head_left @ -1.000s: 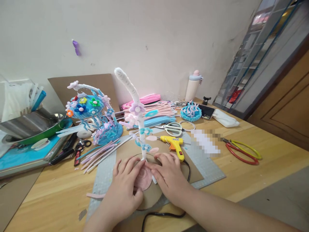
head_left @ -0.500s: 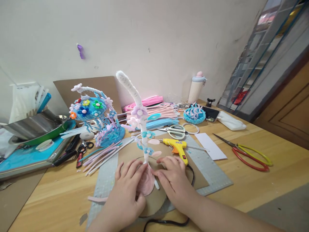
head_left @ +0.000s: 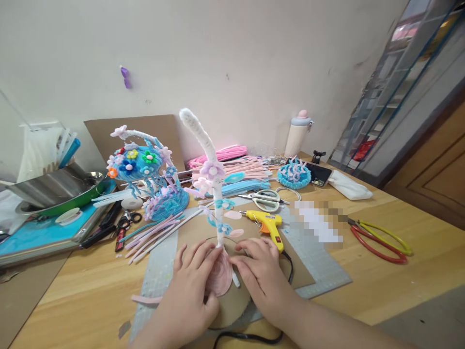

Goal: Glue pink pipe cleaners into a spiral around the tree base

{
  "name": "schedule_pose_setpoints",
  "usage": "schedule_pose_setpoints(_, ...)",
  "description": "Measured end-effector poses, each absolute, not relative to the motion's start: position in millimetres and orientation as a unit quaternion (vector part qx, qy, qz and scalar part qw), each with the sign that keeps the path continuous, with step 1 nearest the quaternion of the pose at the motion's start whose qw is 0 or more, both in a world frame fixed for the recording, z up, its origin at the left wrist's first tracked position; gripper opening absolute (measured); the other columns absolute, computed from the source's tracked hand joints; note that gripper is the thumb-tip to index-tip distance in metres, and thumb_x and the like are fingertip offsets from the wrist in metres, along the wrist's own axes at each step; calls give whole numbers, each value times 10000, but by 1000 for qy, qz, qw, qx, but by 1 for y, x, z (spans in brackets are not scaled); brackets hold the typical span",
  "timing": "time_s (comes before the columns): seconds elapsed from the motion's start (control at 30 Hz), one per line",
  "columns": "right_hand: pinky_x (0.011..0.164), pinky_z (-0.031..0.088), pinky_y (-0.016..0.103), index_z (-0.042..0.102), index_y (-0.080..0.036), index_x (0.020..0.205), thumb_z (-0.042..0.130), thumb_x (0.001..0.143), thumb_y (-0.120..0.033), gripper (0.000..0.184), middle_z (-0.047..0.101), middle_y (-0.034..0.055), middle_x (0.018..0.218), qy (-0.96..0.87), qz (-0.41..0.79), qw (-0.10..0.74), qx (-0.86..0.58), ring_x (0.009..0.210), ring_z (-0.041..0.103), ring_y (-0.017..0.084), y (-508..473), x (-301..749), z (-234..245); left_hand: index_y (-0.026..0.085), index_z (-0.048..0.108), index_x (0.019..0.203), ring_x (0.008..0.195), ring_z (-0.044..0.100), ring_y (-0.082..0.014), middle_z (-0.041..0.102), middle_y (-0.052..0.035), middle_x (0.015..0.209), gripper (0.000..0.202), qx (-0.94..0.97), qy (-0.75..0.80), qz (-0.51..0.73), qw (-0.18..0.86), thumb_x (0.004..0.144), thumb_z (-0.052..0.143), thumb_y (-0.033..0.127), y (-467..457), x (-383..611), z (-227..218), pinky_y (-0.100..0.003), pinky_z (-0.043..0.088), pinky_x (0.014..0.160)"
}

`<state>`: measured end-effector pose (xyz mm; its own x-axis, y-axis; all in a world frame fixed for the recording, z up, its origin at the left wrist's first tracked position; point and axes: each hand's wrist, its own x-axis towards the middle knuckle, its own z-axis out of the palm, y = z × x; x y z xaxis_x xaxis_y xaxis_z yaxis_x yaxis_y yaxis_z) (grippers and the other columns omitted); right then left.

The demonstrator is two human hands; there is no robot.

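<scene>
At counter's point(head_left: 399, 271) near edge: left hand point(head_left: 191, 286), right hand point(head_left: 259, 274) lay flat, fingers spread, pressing pink coil point(head_left: 221, 276) onto cardboard disc point(head_left: 232, 303); stem point(head_left: 218, 213) at coil's 12 o'clock. Best: even pressure, stem upright.

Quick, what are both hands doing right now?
Left hand: open, fingers pressed flat on the pink spiral base.
Right hand: open, fingertips touching the same base.

coil point(head_left: 220, 277) on card disc point(head_left: 233, 304) on mat point(head_left: 156, 274) | glue gun point(head_left: 267, 224) behind | cutters point(head_left: 358, 227) far R
</scene>
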<state>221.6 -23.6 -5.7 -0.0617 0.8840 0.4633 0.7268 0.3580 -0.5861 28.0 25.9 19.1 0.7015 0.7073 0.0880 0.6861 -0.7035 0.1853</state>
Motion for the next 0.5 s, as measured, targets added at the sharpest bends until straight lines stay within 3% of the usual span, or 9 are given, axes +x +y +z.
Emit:
schedule_pose_setpoints(0.07, 960, 213, 441, 609, -248, 971, 463, 906, -154, 186, 587, 19, 1029, -719, 100, 415, -549, 1014, 502, 200, -24, 221, -6, 267, 384, 1389, 1360, 274, -254, 409, -20, 1448, 776, 920, 377, 79, 67, 632, 468, 117, 26, 28, 19, -533, 111, 1139)
schedule_pose_setpoints(0.17, 905, 251, 412, 566, -203, 833, 552, 860, -131, 78, 594, -4, 856, -706, 100, 432, -552, 872, 522, 179, -23, 221, -9, 275, 375, 1395, 1356, 283, -253, 410, -18, 1448, 783, 921, 376, 80, 65, 635, 464, 109, 26, 28, 18, -539, 121, 1134)
schedule_pose_setpoints(0.27, 818, 297, 364, 511, -186, 709, 617, 837, -141, 172, 566, -31, 715, -704, 112, 450, -537, 732, 506, 148, -20, 221, -15, 277, 376, 1396, 1358, 278, -255, 405, -16, 1452, 779, 921, 376, 80, 65, 640, 465, 111, 26, 29, 19, -540, 126, 1133)
schedule_pose_setpoints(0.4, 670, 310, 296, 466, -184, 634, 659, 838, -319, 311, 525, -23, 650, -683, 136, 483, -530, 673, 474, 149, -19, 223, -21, 267, 376, 1398, 1359, 274, -255, 403, -22, 1453, 772, 920, 377, 78, 69, 647, 467, 118, 26, 29, 20, -537, 120, 1135)
schedule_pose_setpoints(0.5, 642, 302, 285, 456, -189, 617, 637, 844, -387, 351, 493, -24, 632, -667, 161, 496, -531, 658, 457, 149, -19, 224, -22, 268, 387, 1392, 1354, 284, -252, 415, -24, 1442, 759, 919, 379, 76, 74, 651, 464, 122, 26, 29, 21, -537, 114, 1135)
